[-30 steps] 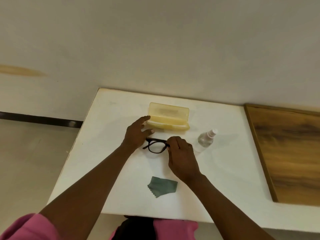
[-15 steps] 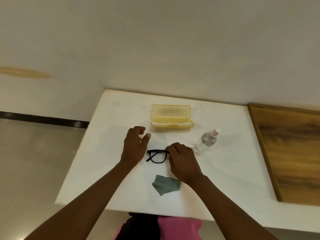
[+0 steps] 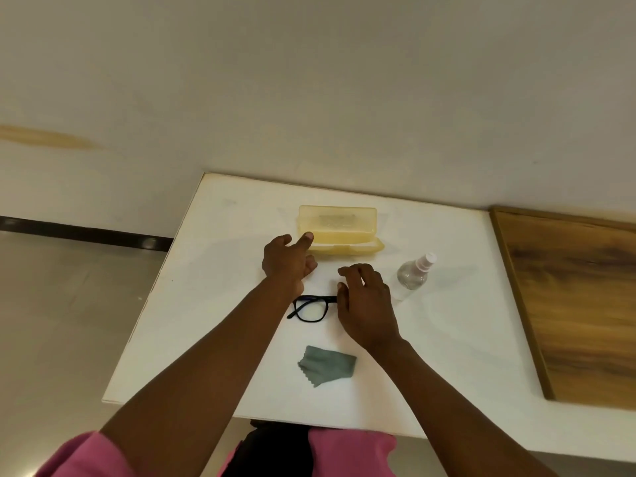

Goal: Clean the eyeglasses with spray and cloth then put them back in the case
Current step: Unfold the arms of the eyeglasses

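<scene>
A white table (image 3: 213, 304) holds an open yellow case (image 3: 339, 232) at the back. The black glasses (image 3: 311, 308) lie flat between both arms. The left hand (image 3: 287, 261) points one finger at the case, holding nothing. The right hand (image 3: 366, 301) has loose fingers over the glasses; whether they touch is unclear.

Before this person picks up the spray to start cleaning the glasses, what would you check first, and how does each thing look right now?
1. Eyeglasses out of the case and lying on the white table: ok.
2. Yellow case open, ready for the return: ok.
3. Spray bottle within reach, beside the right hand: ok.
4. Grey cloth at hand, near the table's front edge: ok.
5. Hands free: the left hand holds nothing; whether the right hand touches the frame: cannot tell.
6. Lenses dirty or clean: cannot tell.
</scene>
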